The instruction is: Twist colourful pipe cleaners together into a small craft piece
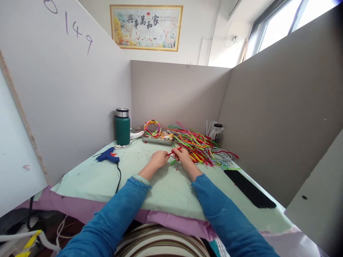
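Over the middle of the table, my left hand (160,158) and my right hand (182,157) are close together, fingers pinched. Between them runs a short red pipe cleaner (170,154), gripped from both sides. A grey strand shows just below it, partly covered by the fingers; I cannot tell whether it is joined to the red one. Right behind my right hand spreads a tangled heap of coloured pipe cleaners (198,141) in red, green, yellow, orange and grey.
Left of my hands lies a blue glue gun (108,155) with its black cord. A green bottle (122,126) stands behind it. A metal tray (158,140) carries colourful rings (152,128). On the right are a black flat pad (249,188) and a black-lidded jar (218,132). Partition walls enclose the table.
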A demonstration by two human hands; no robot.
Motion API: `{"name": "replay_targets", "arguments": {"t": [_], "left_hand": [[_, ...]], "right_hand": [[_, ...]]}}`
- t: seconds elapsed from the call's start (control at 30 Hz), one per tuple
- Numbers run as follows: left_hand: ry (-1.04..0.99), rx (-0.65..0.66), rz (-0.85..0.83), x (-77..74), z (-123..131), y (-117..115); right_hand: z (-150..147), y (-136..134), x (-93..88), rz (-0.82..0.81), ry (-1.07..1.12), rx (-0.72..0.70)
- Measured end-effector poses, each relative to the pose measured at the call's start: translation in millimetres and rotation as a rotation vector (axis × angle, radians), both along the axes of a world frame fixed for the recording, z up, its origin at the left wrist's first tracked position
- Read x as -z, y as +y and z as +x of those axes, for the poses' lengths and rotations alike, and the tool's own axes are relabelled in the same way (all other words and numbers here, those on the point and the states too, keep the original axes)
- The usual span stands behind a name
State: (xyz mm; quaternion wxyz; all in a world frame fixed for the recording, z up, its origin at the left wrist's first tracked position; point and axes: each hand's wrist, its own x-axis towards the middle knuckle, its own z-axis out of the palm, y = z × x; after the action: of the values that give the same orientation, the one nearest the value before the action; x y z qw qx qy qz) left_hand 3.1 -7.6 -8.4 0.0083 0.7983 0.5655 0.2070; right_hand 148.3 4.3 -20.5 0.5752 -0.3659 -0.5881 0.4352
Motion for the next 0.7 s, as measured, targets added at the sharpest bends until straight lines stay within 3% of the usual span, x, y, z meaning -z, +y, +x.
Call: {"name": "replay_targets", "arguments": {"t": [0.23,0.5,0.7], "left_hand": [[0.018,-0.031,-0.030,-3.6,0.3,-4.3],[0.087,0.033,-0.084,-5.2,2.1,-9.0],[0.058,0.033,-0.047,-3.1,1.2,-5.5]], "right_hand": [[0.9,0.0,0.2,0.013,-0.013,-0.005],[-2.8,-2.8,3.3,0.041,-0.180,-0.027],[-1.7,-2.0,2.1,0.032,-0.136,-0.004]]}}
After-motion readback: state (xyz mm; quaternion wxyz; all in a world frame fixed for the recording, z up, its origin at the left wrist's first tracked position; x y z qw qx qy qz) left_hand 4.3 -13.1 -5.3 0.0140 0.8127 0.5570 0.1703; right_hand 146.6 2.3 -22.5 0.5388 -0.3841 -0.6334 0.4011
